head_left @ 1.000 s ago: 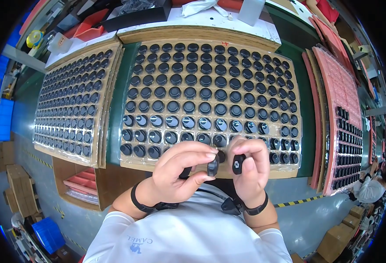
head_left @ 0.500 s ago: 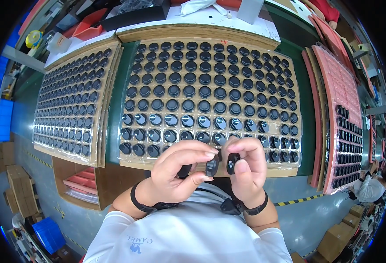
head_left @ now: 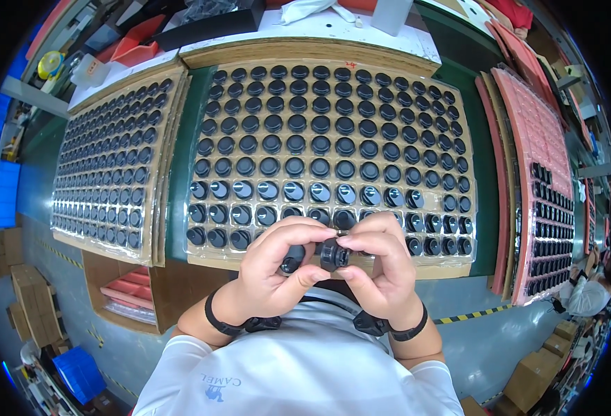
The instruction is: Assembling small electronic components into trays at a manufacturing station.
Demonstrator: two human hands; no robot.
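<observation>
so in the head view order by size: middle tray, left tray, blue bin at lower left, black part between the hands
1. Middle tray
2. Left tray
3. Blue bin
4. Black part

Lettering (head_left: 221,380) on shirt (head_left: 312,357) (red marks (head_left: 350,65), cardboard (head_left: 430,270))

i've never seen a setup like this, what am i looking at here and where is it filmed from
There's no machine: these are a person's own left hand and right hand. Every picture comes from one wide camera worn on the head, looking down, which is why straight edges bend.

In front lies a clear tray filled with rows of black round pieces. A similar tray lies to the left, and pink trays stand to the right.

Both hands' fingers hold a small black part; whether it is one piece or two is hard to tell. A second dark piece sits tucked in the left hand.
</observation>
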